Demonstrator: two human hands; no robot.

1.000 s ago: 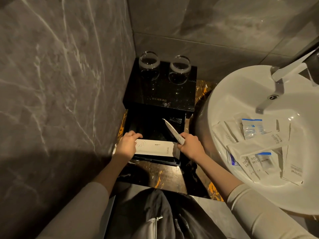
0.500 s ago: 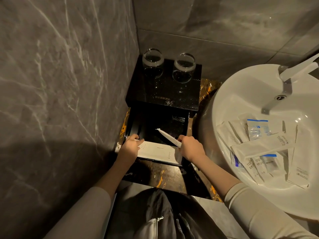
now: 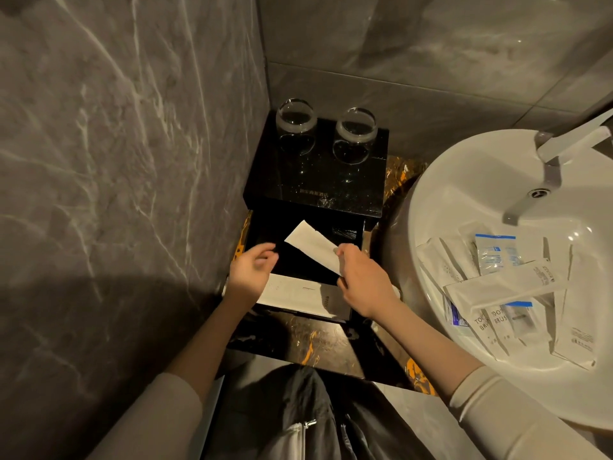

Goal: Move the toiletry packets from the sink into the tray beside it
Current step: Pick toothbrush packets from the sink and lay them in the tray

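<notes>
A black tray (image 3: 359, 240) sits pulled out under a black stand, left of the white sink (image 3: 471, 180). One flat white packet (image 3: 298, 295) lies along the tray's near edge. My right hand (image 3: 361, 283) pinches a second white packet (image 3: 313, 245) by its near end, and it slants over the tray's dark middle. My left hand (image 3: 250, 272) hovers over the tray's left side, fingers apart, holding nothing. Several white toiletry packets (image 3: 504, 287), some with blue print, lie piled in the sink bowl.
Two clear glasses (image 3: 296, 122) stand on the black stand (image 3: 318, 184) above the tray. A grey marble wall (image 3: 116, 161) runs close on the left. A faucet (image 3: 570, 141) reaches over the sink at the upper right. My dark clothing (image 3: 298, 423) fills the bottom.
My left hand has let go of the flat packet at the tray's near edge and lifted off it. My right hand has turned its packet flatter over the tray.
</notes>
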